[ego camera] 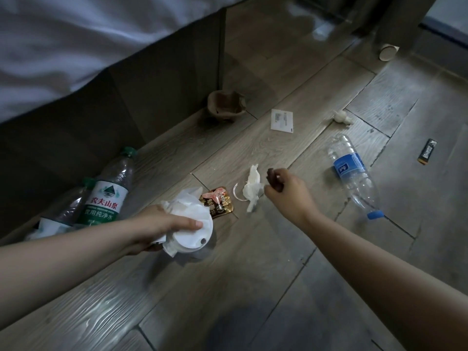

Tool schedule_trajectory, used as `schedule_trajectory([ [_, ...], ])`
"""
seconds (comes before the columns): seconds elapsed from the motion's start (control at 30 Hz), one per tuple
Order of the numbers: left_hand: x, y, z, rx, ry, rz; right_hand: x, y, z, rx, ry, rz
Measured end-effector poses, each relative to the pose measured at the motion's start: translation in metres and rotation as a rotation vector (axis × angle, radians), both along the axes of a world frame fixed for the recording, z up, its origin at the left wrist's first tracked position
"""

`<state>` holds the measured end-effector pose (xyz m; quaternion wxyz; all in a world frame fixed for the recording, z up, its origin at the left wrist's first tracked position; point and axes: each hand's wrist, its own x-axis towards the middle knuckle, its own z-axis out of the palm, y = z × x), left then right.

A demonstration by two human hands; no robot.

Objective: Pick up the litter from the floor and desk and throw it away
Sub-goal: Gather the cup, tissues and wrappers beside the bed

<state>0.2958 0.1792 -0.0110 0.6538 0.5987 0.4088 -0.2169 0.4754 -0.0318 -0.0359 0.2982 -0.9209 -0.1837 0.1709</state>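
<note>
**Tissue next, bottle after**

Your left hand [162, 224] grips a white lidded cup [193, 235] with soft paper bunched against it, fingers curled round both. Your right hand [288, 191] pinches a small dark scrap [272, 174] just right of the crumpled tissue [252, 187] on the floor [253, 274]. That tissue looks light and limp, so pinch its bulk. Farther right, the clear bottle [354, 173] looks empty and slick; take its waist.

Green-capped bottle [107, 196], lying at the left edge of the floor [253, 274]: white-and-green label reads 农夫山泉 in red, with 饮用纯净水 in white below. Clear bottle [359, 188], toward the right edge: white word on its blue label [350, 164] is too blurred to read. Print on the white sachet [281, 121] and gold wrapper [218, 205] is illegible.
</note>
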Motion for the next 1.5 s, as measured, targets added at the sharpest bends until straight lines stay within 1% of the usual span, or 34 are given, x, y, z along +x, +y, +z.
schedule_trajectory([
  [0.07, -0.004, 0.005, -0.001, 0.012, 0.004, 0.008, -0.002, 0.019, -0.001, 0.027, -0.045, 0.044],
  [0.1, -0.006, 0.009, -0.002, 0.019, 0.009, 0.014, -0.003, 0.028, -0.003, 0.003, -0.069, 0.075],
  [0.17, -0.011, 0.015, -0.004, 0.029, 0.025, 0.022, -0.005, 0.042, -0.012, -0.134, -0.084, 0.148],
  [0.2, -0.013, 0.018, -0.005, 0.034, 0.032, 0.031, -0.006, 0.048, -0.017, -0.204, -0.06, 0.181],
  [0.27, -0.018, 0.025, -0.007, 0.044, 0.034, 0.061, -0.008, 0.055, -0.025, -0.25, 0.019, 0.203],
  [0.33, -0.022, 0.031, -0.009, 0.041, 0.027, 0.085, -0.012, 0.059, -0.031, -0.232, 0.035, 0.197],
  [0.47, -0.03, 0.04, -0.012, 0.027, 0.025, 0.118, -0.025, 0.064, -0.036, -0.208, -0.03, 0.215],
  [0.6, -0.039, 0.045, -0.015, 0.03, 0.034, 0.135, -0.035, 0.058, -0.031, -0.188, -0.049, 0.253],
  [0.63, -0.041, 0.046, -0.017, 0.031, 0.031, 0.133, -0.036, 0.053, -0.027, -0.188, -0.083, 0.264],
  [0.7, -0.043, 0.047, -0.019, 0.028, 0.029, 0.143, -0.042, 0.043, -0.016, -0.153, -0.223, 0.314],
  [0.77, -0.045, 0.046, -0.021, 0.032, 0.037, 0.156, -0.052, 0.034, -0.008, -0.05, -0.352, 0.433],
  [0.8, -0.045, 0.046, -0.022, 0.029, 0.041, 0.162, -0.061, 0.03, -0.007, -0.019, -0.362, 0.504],
  [0.83, -0.045, 0.046, -0.023, 0.026, 0.045, 0.165, -0.072, 0.029, -0.008, -0.022, -0.319, 0.577],
  [0.9, -0.044, 0.046, -0.023, 0.029, 0.055, 0.157, -0.095, 0.028, -0.015, -0.118, -0.172, 0.712],
  [0.97, -0.043, 0.046, -0.023, 0.053, 0.069, 0.151, -0.111, 0.033, -0.028, -0.223, -0.112, 0.788],
  [1.07, -0.043, 0.046, -0.022, 0.073, 0.085, 0.154, -0.12, 0.042, -0.039, -0.277, -0.109, 0.75],
  [1.17, -0.045, 0.048, -0.022, 0.073, 0.085, 0.137, -0.121, 0.051, -0.042, -0.292, -0.147, 0.777],
  [1.33, -0.049, 0.05, -0.024, 0.077, 0.081, 0.15, -0.118, 0.055, -0.038, -0.304, -0.073, 0.765],
  [1.4, -0.049, 0.049, -0.025, 0.067, 0.068, 0.147, -0.109, 0.056, -0.035, -0.245, -0.052, 0.641],
  [1.5, -0.047, 0.05, -0.026, 0.05, 0.057, 0.154, -0.082, 0.062, -0.028, -0.121, -0.072, 0.376],
])
